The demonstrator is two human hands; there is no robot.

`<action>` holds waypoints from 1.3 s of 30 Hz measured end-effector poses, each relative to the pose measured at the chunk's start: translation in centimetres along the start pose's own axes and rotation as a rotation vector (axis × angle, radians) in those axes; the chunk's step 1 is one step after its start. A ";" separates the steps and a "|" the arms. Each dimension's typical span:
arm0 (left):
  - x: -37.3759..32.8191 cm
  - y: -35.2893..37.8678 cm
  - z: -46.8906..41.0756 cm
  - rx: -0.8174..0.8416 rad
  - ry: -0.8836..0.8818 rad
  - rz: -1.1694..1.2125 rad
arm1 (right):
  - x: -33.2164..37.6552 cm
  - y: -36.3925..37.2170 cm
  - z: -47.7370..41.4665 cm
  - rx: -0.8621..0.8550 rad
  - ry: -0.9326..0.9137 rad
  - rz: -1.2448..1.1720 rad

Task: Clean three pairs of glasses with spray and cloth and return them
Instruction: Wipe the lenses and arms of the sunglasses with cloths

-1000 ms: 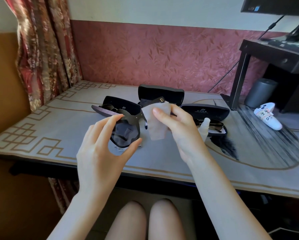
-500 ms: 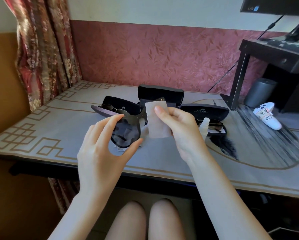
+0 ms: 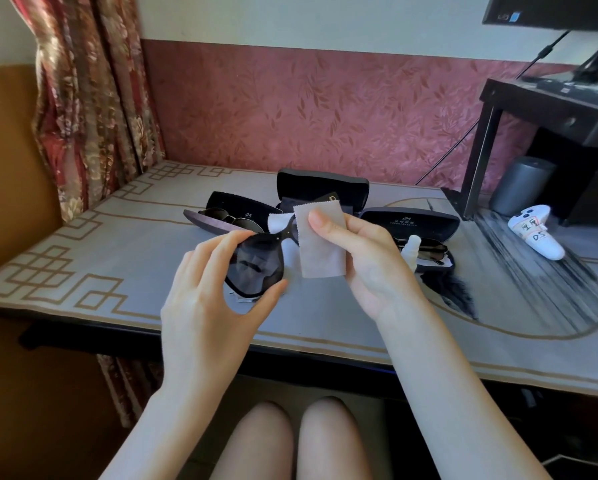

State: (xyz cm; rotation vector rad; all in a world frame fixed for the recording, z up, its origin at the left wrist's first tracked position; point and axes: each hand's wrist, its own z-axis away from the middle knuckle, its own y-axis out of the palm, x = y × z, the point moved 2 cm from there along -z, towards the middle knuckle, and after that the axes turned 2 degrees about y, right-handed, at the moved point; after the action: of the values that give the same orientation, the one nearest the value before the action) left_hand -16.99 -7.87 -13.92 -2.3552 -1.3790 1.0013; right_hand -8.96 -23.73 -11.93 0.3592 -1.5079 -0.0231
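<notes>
Three open cases cluster at centre frame on the counter (image 3: pixel 83 268): the left case (image 3: pixel 237 211) and the right case (image 3: pixel 411 220) each show a pair of glasses, with the middle case (image 3: pixel 321 185) behind; both hands are held up in front of them. The left hand (image 3: pixel 204 306) pinches the dark sunglasses (image 3: pixel 259 265) by one lens rim, thumb below and fingers (image 3: pixel 216 244) above; the right hand (image 3: pixel 370 268) pinches the grey cloth (image 3: pixel 320 247) over the other lens (that lens is hidden). A white spray bottle (image 3: pixel 412 247) shows just right of the right hand; bare counter is widest at the left of the frame; a white controller (image 3: pixel 536 233) lies towards the right edge.
</notes>
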 end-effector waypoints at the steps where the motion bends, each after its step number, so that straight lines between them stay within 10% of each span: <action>1: -0.1 -0.1 -0.1 0.035 -0.013 0.026 | 0.0 -0.1 0.0 -0.010 -0.014 0.011; 16: 0.0 -0.8 -4.2 0.427 -0.440 0.682 | 0.9 0.1 0.2 0.120 -0.197 0.175; 39: -0.5 0.3 -2.1 0.257 -0.374 0.842 | 0.8 2.5 0.4 -0.116 -0.224 0.156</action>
State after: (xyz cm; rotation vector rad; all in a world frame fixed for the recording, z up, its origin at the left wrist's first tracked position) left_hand -15.50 -8.14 -12.31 -2.6380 -0.2260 1.7635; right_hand -9.83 -21.66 -10.48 0.1490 -1.7439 -0.0279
